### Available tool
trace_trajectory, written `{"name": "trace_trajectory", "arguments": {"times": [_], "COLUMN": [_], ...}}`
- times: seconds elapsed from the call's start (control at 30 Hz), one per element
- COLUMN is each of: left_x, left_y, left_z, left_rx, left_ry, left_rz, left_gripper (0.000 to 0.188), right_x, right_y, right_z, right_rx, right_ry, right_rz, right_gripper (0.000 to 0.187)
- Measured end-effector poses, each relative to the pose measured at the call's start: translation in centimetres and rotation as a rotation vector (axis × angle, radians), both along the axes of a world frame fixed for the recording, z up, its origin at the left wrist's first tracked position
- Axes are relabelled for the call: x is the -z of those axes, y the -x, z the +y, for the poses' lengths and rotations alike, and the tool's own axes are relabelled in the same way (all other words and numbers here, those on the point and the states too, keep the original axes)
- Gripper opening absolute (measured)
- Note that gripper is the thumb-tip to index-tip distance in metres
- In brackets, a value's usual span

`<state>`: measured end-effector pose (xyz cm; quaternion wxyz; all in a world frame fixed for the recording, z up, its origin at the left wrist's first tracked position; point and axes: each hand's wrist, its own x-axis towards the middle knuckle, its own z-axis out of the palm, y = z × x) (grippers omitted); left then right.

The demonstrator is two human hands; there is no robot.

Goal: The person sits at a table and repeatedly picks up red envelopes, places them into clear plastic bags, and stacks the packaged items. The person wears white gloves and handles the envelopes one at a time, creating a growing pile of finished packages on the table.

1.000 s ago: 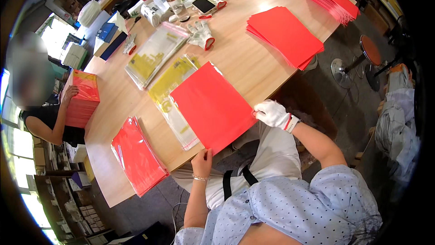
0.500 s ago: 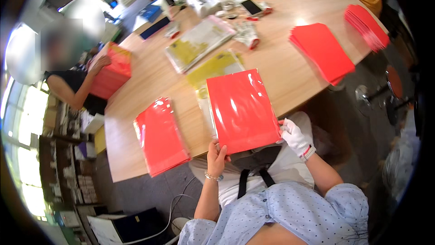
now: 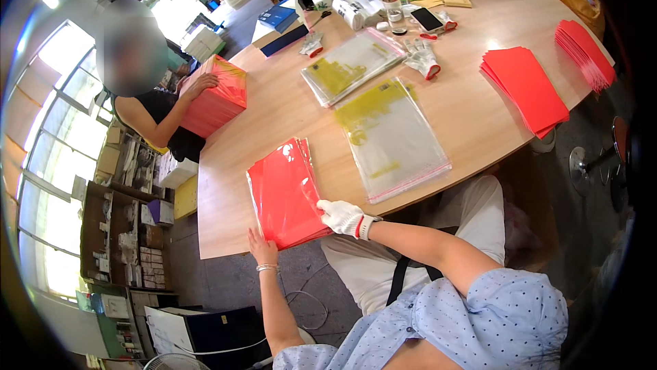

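Red stack: we see a glossy pile of red sheets in clear plastic sleeves [image 3: 286, 193] lying at the near left edge of the pale wooden table [image 3: 472, 120].
Right hand: our white-gloved right hand [image 3: 340, 217] rests on the pile's near right corner, fingers curled over the edge, pressing rather than pinching.
Left hand: our bare left hand [image 3: 261, 247], with a thin bracelet at the wrist, lies flat against the pile's near edge, fingers together.
Clear bags: just beside the pile to the right lies a stack of empty transparent bags with yellow print [image 3: 390, 138]; a second such stack [image 3: 352, 65] lies beyond it.
Loose red sheets: a fanned pile of plain red sheets [image 3: 525, 88] sits well apart at the right, another [image 3: 585, 52] at the far right rim.
Spare glove: a white work glove [image 3: 422, 59] lies between the bags and a dark phone [image 3: 427, 19].
Co-worker: at the table's left end, a person's hand [image 3: 199, 85] rests on a thick red bundle [image 3: 215, 97].
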<state>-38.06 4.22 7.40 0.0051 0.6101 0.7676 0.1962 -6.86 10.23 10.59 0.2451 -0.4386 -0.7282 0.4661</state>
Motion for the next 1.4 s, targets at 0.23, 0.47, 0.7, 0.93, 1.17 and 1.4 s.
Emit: {"name": "trace_trajectory", "arguments": {"times": [0.23, 0.47, 0.7, 0.93, 1.17, 1.4], "left_x": [-2.8, -2.3, -2.4, -2.6, -2.3, -0.8], "left_y": [-10.4, -10.5, -9.8, -10.4, -10.2, -9.2], "left_z": [3.0, 3.5, 3.5, 3.5, 3.6, 4.0], "left_rx": [0.162, 0.168, 0.178, 0.189, 0.166, 0.205], "left_ry": [0.205, 0.24, 0.24, 0.243, 0.252, 0.211], "left_rz": [0.142, 0.202, 0.215, 0.23, 0.214, 0.251], "left_gripper": [0.055, 0.053, 0.052, 0.052, 0.052, 0.056], "right_x": [-4.3, -2.5, -1.2, -2.0, -2.1, -5.2], "right_y": [-3.8, -5.2, -2.5, 0.6, -6.4, -28.8], "right_z": [-1.7, -1.1, -1.5, 4.1, 3.3, -2.6], "right_rx": [-0.099, -0.148, -0.066, -0.164, -0.241, 0.352], "right_ry": [0.138, 0.135, -0.172, -0.567, -0.722, -0.341], "right_rz": [-0.173, -0.107, -0.125, -0.24, -0.395, -0.07], "right_gripper": [0.03, 0.028, 0.025, 0.02, 0.009, 0.003]}}
